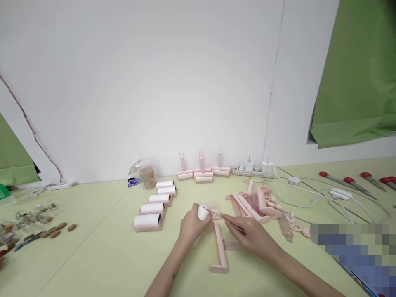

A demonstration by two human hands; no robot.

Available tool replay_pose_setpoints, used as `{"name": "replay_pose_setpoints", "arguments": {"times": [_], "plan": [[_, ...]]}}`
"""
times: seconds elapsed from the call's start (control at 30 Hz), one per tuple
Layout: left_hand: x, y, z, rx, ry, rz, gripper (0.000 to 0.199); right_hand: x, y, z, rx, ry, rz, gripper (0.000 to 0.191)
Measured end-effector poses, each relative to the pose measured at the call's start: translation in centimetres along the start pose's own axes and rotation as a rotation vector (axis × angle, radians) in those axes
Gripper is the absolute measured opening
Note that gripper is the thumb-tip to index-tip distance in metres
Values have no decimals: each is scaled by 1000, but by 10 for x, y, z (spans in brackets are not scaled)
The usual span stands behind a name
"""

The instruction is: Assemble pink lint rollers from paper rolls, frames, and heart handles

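My left hand is closed around a white lint roller refill, one end of it showing above the fingers. In my right hand is a thin metal tool with a dark handle, its tip at the end of the roll; I cannot make out its exact kind. A pink lint roller frame lies on the table just below both hands, its clear handle partly under my right hand. Behind the hands a clear pinkish cover is partly hidden.
White rolls in covers form a row to the left. Assembled lint rollers stand by the wall. Pink parts are piled at right, near cables and a power strip. Red-handled tools lie far right, corks far left.
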State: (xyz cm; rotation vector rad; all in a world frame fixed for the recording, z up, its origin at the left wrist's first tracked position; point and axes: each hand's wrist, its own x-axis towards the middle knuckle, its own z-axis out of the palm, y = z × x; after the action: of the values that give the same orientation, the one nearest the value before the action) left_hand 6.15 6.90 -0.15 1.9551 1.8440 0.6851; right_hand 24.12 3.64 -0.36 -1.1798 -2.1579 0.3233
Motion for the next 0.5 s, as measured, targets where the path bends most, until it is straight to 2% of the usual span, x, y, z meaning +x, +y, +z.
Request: {"name": "replay_pose_setpoints", "arguments": {"times": [0.13, 0.27, 0.4, 0.5], "plan": [[15, 0, -6, 51, 24, -14, 25, 19, 9, -5, 138, 44, 67, 34], [31, 1, -17, 37, 53, 6, 25, 41, 25, -9, 265, 151, 132, 32], [48, 11, -27, -115, 53, 157, 27, 72, 24, -17, 463, 280, 123, 33], [56, 20, -25, -298, 10, 323, 25, 96, 12, -18, 579, 356, 67, 27]]}}
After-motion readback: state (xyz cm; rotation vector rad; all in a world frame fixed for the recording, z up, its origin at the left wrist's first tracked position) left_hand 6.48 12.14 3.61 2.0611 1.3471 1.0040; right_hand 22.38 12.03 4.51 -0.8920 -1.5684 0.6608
